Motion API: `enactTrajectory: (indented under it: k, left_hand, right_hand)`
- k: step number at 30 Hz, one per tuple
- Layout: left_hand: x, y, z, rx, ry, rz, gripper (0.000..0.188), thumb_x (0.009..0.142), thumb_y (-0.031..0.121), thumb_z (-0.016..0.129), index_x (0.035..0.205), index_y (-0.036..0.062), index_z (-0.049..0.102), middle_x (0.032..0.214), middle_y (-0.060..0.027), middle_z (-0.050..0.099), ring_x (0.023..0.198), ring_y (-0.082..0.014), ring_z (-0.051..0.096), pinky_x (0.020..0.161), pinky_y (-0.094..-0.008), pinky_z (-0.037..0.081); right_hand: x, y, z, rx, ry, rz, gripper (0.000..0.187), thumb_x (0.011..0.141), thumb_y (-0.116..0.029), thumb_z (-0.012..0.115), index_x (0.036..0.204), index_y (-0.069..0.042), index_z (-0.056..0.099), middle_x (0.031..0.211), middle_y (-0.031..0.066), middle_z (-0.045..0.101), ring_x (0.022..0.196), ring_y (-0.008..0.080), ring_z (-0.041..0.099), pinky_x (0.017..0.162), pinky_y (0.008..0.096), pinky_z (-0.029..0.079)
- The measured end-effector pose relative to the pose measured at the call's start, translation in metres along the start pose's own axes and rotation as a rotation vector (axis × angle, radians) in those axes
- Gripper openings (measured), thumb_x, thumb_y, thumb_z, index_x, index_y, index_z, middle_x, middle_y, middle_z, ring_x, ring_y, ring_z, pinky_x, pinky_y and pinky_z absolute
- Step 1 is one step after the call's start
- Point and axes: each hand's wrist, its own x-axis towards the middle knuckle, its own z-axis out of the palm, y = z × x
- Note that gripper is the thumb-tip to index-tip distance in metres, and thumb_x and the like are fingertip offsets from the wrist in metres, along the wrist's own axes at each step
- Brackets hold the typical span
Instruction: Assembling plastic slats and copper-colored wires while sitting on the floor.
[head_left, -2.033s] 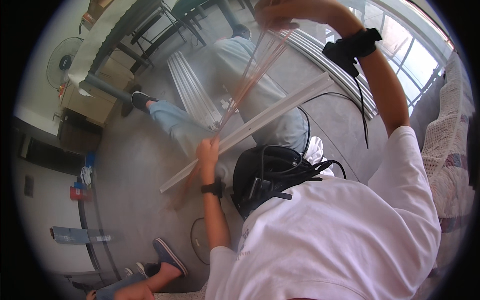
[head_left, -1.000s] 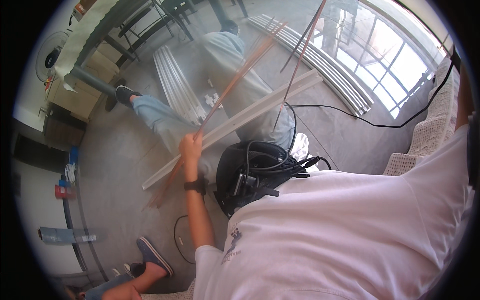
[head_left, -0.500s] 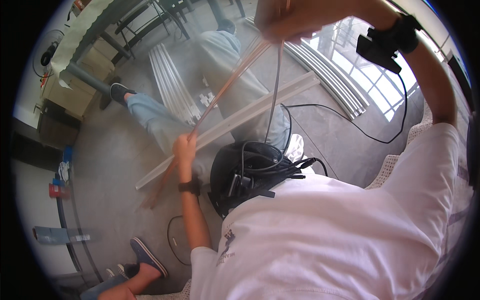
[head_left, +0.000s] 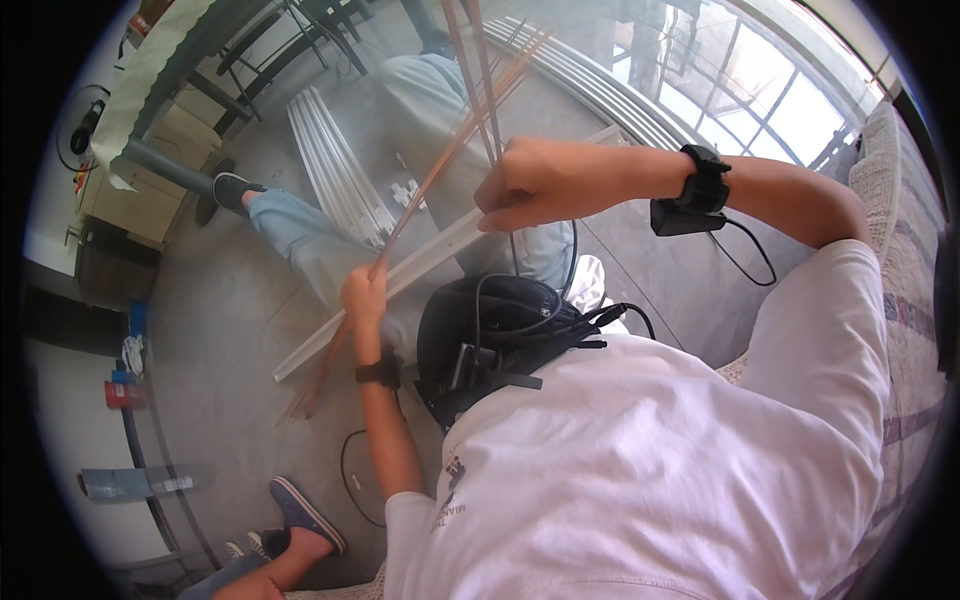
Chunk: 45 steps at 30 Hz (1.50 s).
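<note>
— When looking at the left grip (head_left: 364, 297), seen clenched around what?

— Around a bundle of long, thin, copper-brown strips (head_left: 437, 176), grasped partway along and held out over the lap. With the right grip (head_left: 525, 185), closed around a smaller set of thin brown strips (head_left: 481, 50).

— Pointing which way?

— For the bundle, running diagonally along the long axis: from a short, splayed tail at lower left, up through the left grip, to a longer, loosely fanned end at upper right. For the smaller set, standing nearly upright in view, leaning slightly left toward the top, crossing the bundle and passing out at the upper edge.

— Close to which edges?

— Alongside a long, straight, white channel bar (head_left: 425, 258), slanting much the same way and passing behind both grips. Just above a black fabric bag (head_left: 440, 345) at the waist. Well apart from a table with a pale, ragged-edged cover (head_left: 140, 95) at upper left.

— And for moving?

— Left of the splayed tail, opening onto a broad stretch of grey floor (head_left: 235, 330). On the right, bounded by a beige textured seat cover (head_left: 883, 150) near the elbow.
</note>
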Motion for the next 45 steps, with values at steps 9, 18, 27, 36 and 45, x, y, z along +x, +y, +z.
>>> enactTrajectory:
  k: [9,18,27,36,45]
  left_hand:
    - [0.001,0.003,-0.004,0.027,-0.078,-0.051,0.049,0.084,0.047,0.055,0.075,-0.0003,0.064,0.064,-0.0227,0.056,0.065,-0.0420,0.056,0.060,-0.0457,0.040]
    - [-0.002,-0.022,0.010,-0.005,-0.003,-0.040,0.055,0.084,0.047,0.057,0.066,-0.0043,0.060,0.060,-0.0224,0.056,0.058,-0.0359,0.057,0.057,-0.0446,0.040]
    - [0.006,-0.037,0.012,-0.065,-0.045,0.051,0.048,0.085,0.037,0.059,0.064,-0.0061,0.054,0.054,-0.0182,0.048,0.051,-0.0251,0.046,0.054,-0.0427,0.037]
    - [0.008,-0.043,0.016,-0.089,-0.024,0.085,0.042,0.087,0.027,0.057,0.064,-0.0073,0.051,0.051,-0.0129,0.043,0.053,-0.0197,0.041,0.054,-0.0416,0.034]
    - [0.006,-0.023,0.013,-0.121,-0.015,0.146,0.041,0.087,0.026,0.055,0.066,-0.0093,0.049,0.052,-0.0110,0.041,0.052,-0.0179,0.037,0.051,-0.0407,0.032]
  right_hand:
    - [-0.020,0.034,0.053,0.102,0.039,-0.039,0.028,0.088,-0.018,0.061,0.071,0.003,0.055,0.057,0.0151,0.047,0.051,0.0293,0.043,0.051,0.0368,0.037]
    - [-0.044,0.013,-0.030,0.070,0.300,0.160,0.029,0.091,-0.025,0.061,0.073,-0.002,0.065,0.055,0.0023,0.057,0.046,0.0088,0.054,0.043,0.0213,0.041]
    - [-0.127,0.050,-0.069,0.048,1.003,0.083,0.032,0.095,-0.024,0.056,0.076,0.001,0.064,0.055,-0.0001,0.052,0.043,0.0035,0.045,0.038,0.0184,0.034]
    - [-0.162,0.119,-0.021,0.439,1.261,0.029,0.032,0.095,-0.029,0.057,0.079,-0.003,0.066,0.055,-0.0003,0.054,0.046,0.0023,0.044,0.043,0.0171,0.033]
    - [-0.148,0.144,0.007,0.605,1.259,-0.106,0.034,0.097,-0.030,0.052,0.079,-0.003,0.063,0.061,0.0000,0.054,0.052,0.0034,0.044,0.046,0.0184,0.032]
